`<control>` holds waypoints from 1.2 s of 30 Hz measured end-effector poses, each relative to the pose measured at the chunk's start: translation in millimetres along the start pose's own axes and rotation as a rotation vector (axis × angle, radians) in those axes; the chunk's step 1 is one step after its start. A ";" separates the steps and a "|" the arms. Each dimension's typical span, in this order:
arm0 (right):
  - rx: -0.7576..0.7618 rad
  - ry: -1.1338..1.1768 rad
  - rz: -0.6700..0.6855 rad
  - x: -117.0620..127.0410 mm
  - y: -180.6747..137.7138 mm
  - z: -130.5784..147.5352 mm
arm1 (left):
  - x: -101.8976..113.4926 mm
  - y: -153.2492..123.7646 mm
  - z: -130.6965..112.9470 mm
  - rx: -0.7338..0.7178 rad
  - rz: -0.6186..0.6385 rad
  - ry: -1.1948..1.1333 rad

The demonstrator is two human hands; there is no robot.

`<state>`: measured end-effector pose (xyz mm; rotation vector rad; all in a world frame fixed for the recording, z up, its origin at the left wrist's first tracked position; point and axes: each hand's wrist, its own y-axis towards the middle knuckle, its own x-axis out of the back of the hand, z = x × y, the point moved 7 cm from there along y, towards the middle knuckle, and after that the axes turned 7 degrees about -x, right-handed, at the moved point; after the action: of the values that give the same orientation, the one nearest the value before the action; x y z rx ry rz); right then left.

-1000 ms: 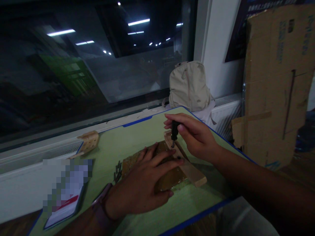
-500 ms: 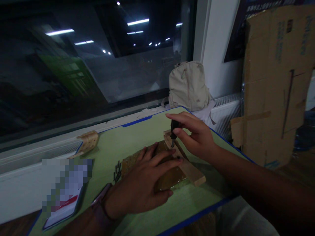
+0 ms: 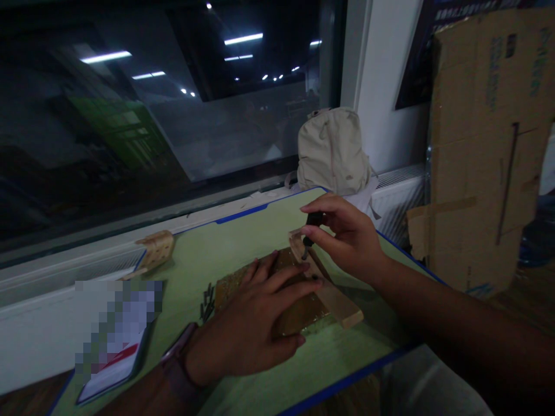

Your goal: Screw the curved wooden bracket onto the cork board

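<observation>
My right hand (image 3: 344,234) grips a short black-handled screwdriver (image 3: 313,221) between thumb and fingers. The screwdriver leans, and its metal tip meets a narrow wooden strip (image 3: 342,306) near that strip's far end. Spread out flat, my left hand (image 3: 255,315) presses on a brown, tape-covered slab (image 3: 299,312); two of its fingertips rest on the strip. A dark round spot shows on the wood beside those fingertips. Several dark screws (image 3: 207,301) lie left of the slab, near my left wrist. Part of the slab is hidden under my left hand.
The green tabletop (image 3: 243,231) has a blue edge. A phone-like device (image 3: 117,358), partly pixelated, lies at the left, and a curved wooden piece with holes (image 3: 156,251) sits behind it. Beyond the table are a beige backpack (image 3: 332,153) and a large cardboard sheet (image 3: 481,156).
My right hand has shifted slightly right, and the screwdriver's handle now tilts more that way, with its tip in about the same place. My left hand has stayed still.
</observation>
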<state>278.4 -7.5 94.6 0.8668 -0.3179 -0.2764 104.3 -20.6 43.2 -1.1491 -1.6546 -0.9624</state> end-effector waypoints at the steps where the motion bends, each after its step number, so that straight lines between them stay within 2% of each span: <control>1: 0.017 -0.022 0.002 0.5 0.9 1.9 | -0.1 -0.1 0.1 -0.001 0.001 -0.001; 6: 0.040 0.009 0.073 -2.8 0.9 6.9 | 1.3 -0.8 -1.1 -0.015 -0.014 0.014; 12: -0.125 0.174 0.152 -12.1 -4.5 -8.0 | 3.4 0.7 -2.4 -0.019 -0.023 0.007; 16: -0.029 0.036 0.009 -2.1 -2.4 -4.9 | 3.0 0.1 -2.9 -0.018 -0.021 0.004; 18: 0.043 -0.049 -0.017 0.6 -0.5 1.2 | 1.8 -1.0 -2.6 -0.012 -0.018 0.011; 23: 0.145 -0.067 0.030 -0.1 1.8 13.4 | 1.9 -1.8 -0.7 0.014 -0.049 0.014; 29: 0.081 0.060 0.184 -11.4 -2.8 9.1 | 0.5 -0.9 -0.1 0.028 -0.028 0.027; 32: 0.081 0.033 0.115 -7.0 -2.1 9.2 | 0.0 -1.4 -0.8 0.028 -0.017 0.018; 36: 0.172 -0.087 0.049 -1.0 0.1 16.7 | 0.7 -1.3 -1.7 0.014 -0.015 0.014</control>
<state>271.1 -18.7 104.6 1.0165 -0.4485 -0.2444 103.3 -22.3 44.2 -1.1195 -1.6586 -0.9654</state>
